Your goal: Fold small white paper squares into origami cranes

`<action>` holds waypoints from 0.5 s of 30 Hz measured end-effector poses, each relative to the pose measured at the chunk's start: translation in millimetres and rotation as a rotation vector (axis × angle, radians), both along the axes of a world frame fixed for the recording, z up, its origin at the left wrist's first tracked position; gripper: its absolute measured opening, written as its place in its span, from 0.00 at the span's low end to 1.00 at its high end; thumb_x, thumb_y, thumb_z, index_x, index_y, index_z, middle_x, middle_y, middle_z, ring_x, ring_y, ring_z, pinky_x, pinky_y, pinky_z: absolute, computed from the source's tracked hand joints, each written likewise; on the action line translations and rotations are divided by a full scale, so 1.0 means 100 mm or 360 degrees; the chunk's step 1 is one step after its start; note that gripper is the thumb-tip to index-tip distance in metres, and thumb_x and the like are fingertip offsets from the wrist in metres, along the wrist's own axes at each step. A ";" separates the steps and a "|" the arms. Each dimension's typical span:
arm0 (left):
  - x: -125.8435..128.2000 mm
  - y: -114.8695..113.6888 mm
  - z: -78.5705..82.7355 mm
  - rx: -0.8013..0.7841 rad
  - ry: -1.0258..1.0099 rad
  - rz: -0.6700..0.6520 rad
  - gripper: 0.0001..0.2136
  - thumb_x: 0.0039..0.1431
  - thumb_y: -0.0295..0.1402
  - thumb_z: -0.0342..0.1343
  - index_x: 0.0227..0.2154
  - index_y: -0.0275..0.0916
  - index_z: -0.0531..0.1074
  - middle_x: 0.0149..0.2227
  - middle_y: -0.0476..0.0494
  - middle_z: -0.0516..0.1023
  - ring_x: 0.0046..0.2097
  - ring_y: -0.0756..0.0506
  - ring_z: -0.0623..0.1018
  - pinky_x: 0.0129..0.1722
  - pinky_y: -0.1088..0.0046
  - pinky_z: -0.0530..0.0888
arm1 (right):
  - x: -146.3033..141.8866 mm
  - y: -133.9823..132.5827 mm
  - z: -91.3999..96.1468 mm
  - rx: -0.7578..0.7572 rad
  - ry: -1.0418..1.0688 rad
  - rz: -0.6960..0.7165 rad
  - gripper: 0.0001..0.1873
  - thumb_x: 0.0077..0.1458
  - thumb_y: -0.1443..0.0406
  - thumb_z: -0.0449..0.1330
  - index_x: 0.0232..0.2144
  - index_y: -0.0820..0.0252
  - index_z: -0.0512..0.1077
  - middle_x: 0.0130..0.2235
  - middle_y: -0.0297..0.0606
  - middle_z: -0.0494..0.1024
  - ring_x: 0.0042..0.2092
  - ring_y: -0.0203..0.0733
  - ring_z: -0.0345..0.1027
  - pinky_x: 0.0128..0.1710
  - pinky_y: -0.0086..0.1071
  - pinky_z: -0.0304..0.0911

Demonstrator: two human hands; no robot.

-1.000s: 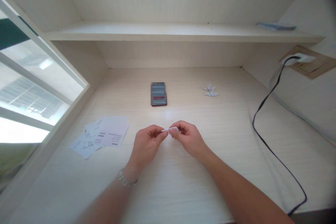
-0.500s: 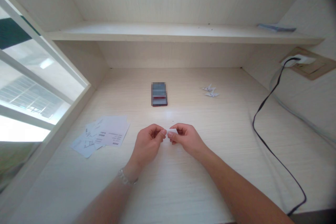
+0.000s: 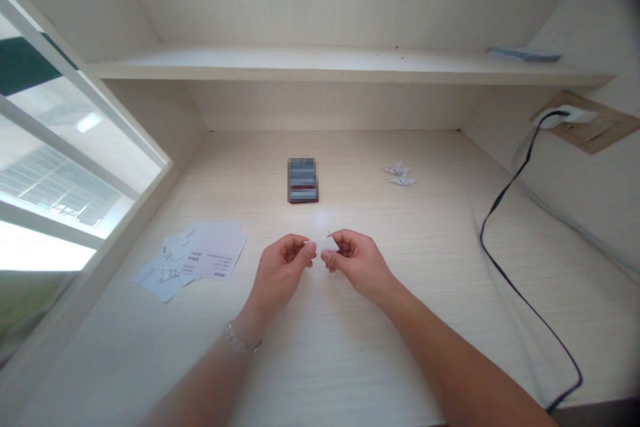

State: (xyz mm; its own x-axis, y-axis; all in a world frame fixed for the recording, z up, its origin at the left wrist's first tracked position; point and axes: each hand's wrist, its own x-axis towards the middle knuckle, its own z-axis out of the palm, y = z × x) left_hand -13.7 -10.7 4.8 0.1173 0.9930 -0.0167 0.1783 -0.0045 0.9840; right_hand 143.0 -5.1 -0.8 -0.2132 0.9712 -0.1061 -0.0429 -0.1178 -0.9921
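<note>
A small piece of folded white paper [image 3: 326, 244] is pinched between my two hands, just above the desk. My left hand [image 3: 283, 268] grips its left end between thumb and fingers; a bracelet circles that wrist. On the other end, my right hand [image 3: 361, 263] presses thumb against fingers. Fingertips cover both ends of the paper, so its full shape is hidden. To the left lie several overlapping printed sheets of paper [image 3: 215, 250]. Small folded paper figures [image 3: 401, 181], pointed like birds, rest on the desk toward the back right.
Behind my hands a dark, blurred-out rectangular object [image 3: 303, 180] lies on the desk [image 3: 320, 360]. A black cable [image 3: 517, 290] runs down the right side from a wall socket [image 3: 593, 123]. A shelf [image 3: 320, 63] spans the back, with a flat bluish item [image 3: 525, 55] on it.
My hands have moved slightly apart and more of the white paper shows between them. My right hand has risen a little. The other things lie as before.
</note>
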 end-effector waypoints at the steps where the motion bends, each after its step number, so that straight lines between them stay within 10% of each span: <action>1: 0.00 0.00 0.00 -0.0015 -0.0030 -0.0031 0.09 0.53 0.37 0.54 0.28 0.35 0.70 0.24 0.48 0.72 0.28 0.50 0.71 0.29 0.75 0.67 | 0.00 0.00 0.00 -0.0008 0.0004 -0.0002 0.09 0.44 0.65 0.63 0.29 0.61 0.68 0.22 0.29 0.69 0.24 0.33 0.65 0.25 0.29 0.62; 15: 0.00 -0.01 0.05 -0.0052 -0.0050 0.0023 0.09 0.52 0.37 0.54 0.26 0.35 0.72 0.24 0.47 0.74 0.28 0.49 0.73 0.30 0.75 0.68 | 0.02 0.00 0.01 -0.0058 0.0041 -0.0021 0.13 0.45 0.57 0.62 0.25 0.62 0.70 0.23 0.32 0.71 0.25 0.34 0.67 0.26 0.29 0.66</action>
